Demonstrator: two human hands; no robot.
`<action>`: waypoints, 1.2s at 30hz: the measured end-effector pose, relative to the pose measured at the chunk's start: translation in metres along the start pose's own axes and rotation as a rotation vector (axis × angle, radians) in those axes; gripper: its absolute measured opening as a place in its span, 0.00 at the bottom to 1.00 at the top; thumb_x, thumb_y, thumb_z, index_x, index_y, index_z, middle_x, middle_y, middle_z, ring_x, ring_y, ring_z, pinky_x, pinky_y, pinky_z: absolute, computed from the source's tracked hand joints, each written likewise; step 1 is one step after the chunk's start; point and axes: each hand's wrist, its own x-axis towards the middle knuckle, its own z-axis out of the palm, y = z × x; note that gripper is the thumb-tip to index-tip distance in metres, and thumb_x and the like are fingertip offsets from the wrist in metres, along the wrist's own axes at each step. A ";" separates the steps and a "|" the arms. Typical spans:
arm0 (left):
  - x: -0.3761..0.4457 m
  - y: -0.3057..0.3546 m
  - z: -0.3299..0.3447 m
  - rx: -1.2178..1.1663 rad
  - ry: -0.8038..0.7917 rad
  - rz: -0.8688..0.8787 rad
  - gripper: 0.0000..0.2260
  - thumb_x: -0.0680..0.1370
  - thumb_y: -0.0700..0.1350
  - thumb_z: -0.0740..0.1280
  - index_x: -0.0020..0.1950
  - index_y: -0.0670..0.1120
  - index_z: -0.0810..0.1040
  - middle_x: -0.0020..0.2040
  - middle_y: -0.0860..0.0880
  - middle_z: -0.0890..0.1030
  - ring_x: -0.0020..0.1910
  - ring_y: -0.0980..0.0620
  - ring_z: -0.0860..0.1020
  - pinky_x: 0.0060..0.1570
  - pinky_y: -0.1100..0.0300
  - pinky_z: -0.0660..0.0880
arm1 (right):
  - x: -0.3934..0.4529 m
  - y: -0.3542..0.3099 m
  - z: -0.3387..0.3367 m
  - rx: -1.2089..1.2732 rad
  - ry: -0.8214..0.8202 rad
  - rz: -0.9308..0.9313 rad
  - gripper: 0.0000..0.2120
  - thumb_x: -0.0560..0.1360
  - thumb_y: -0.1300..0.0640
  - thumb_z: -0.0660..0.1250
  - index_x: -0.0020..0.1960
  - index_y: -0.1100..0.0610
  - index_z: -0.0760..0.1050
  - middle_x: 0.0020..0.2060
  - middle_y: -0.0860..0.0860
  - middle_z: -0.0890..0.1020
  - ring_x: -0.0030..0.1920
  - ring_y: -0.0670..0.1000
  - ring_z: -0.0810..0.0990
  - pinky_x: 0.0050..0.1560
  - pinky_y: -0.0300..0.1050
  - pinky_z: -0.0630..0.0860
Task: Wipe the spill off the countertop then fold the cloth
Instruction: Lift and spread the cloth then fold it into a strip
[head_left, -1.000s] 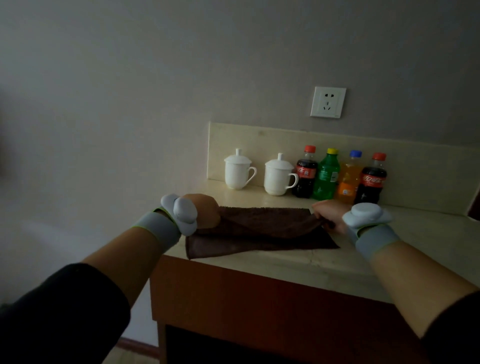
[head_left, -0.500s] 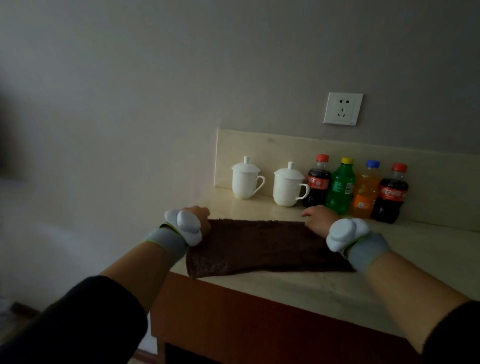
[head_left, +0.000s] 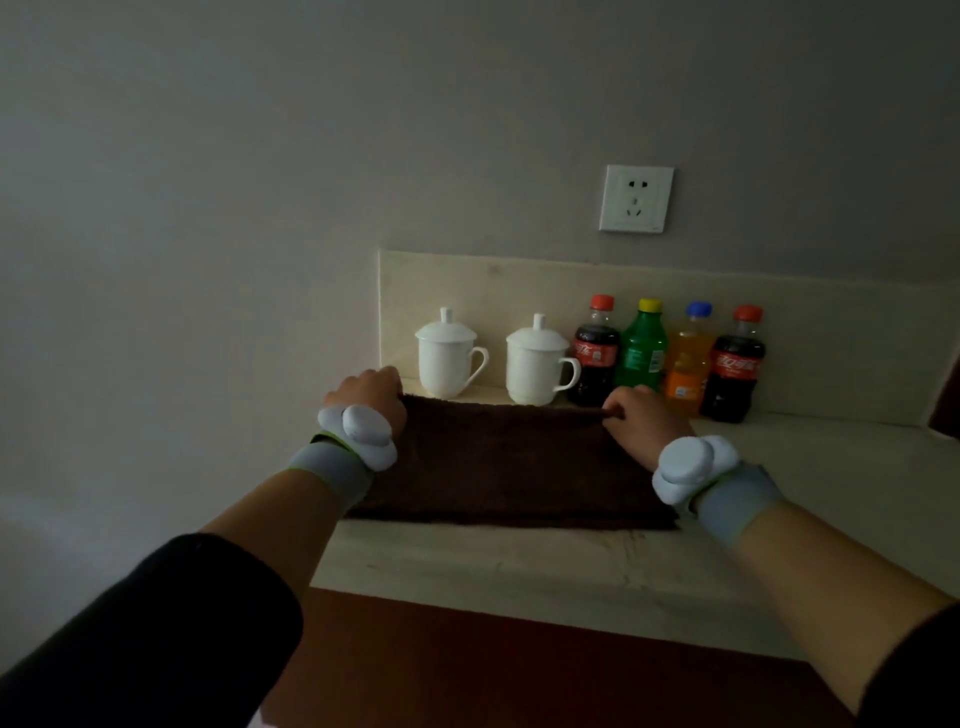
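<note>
A dark brown cloth (head_left: 509, 462) lies flat on the pale stone countertop (head_left: 519, 566), folded into a wide rectangle. My left hand (head_left: 369, 397) pinches its far left corner. My right hand (head_left: 641, 421) pinches the far right corner. Both wrists wear grey bands with white sensor pods. No spill shows on the bare stone in front of the cloth.
Two white lidded mugs (head_left: 449, 358) (head_left: 537, 364) and several soda bottles (head_left: 641, 348) stand in a row against the backsplash just behind the cloth. A wall socket (head_left: 636, 198) is above them. The counter's left edge runs beside my left hand; a wooden cabinet front (head_left: 519, 670) is below.
Both hands carried the near edge of the cloth away from me to the far edge, and the fold now lies flat. The hands sit close to the mugs and bottles.
</note>
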 end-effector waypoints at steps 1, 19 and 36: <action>0.000 0.001 -0.002 -0.012 0.012 0.022 0.13 0.77 0.41 0.56 0.59 0.45 0.73 0.60 0.42 0.78 0.58 0.41 0.76 0.57 0.51 0.72 | -0.004 0.001 -0.004 0.010 -0.016 0.005 0.11 0.77 0.59 0.59 0.56 0.60 0.76 0.58 0.60 0.76 0.58 0.60 0.75 0.60 0.53 0.73; -0.069 -0.022 -0.010 0.138 -0.317 0.205 0.17 0.78 0.46 0.55 0.60 0.41 0.77 0.62 0.43 0.78 0.60 0.44 0.76 0.58 0.56 0.71 | -0.066 -0.014 -0.033 -0.110 -0.524 0.084 0.18 0.78 0.60 0.58 0.63 0.68 0.73 0.64 0.63 0.75 0.63 0.61 0.75 0.49 0.42 0.75; -0.043 -0.040 0.005 -0.509 -0.136 -0.102 0.14 0.77 0.45 0.62 0.60 0.40 0.74 0.57 0.39 0.78 0.56 0.40 0.77 0.54 0.53 0.73 | -0.050 -0.017 -0.019 0.095 -0.194 0.217 0.18 0.77 0.59 0.58 0.29 0.57 0.61 0.29 0.54 0.67 0.32 0.53 0.68 0.29 0.41 0.59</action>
